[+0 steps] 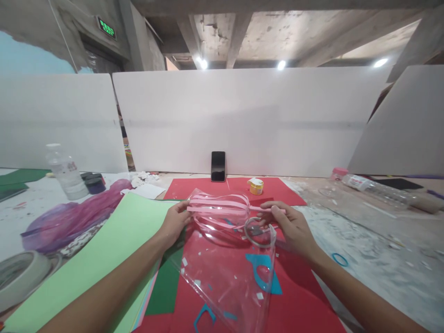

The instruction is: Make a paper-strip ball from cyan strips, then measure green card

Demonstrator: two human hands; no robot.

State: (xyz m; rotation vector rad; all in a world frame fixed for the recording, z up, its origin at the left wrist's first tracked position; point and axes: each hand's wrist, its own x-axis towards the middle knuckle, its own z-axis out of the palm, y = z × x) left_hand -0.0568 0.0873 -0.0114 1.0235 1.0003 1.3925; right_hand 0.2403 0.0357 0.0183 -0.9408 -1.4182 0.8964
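While both hands face each other, a bowed cage of pink paper strips [218, 209] stretches sideways between them. Left of the cage, the left hand [173, 224] has its fingers pinched on one end of the strips; right of it, the right hand [291, 226] grips the slim pink stem between thumb and fingers. Under the cage lie a clear plastic sleeve [225, 273] and red paper [298, 286]; whether it touches the sleeve is hard to tell. A translucent ring [247, 237] sits just below the cage's right end, with a yellow tub [255, 187] beyond it. The step in hand looks like steadying and shaping the strips; the next move seems to call for light, even tension at both ends, lest the paper crease.
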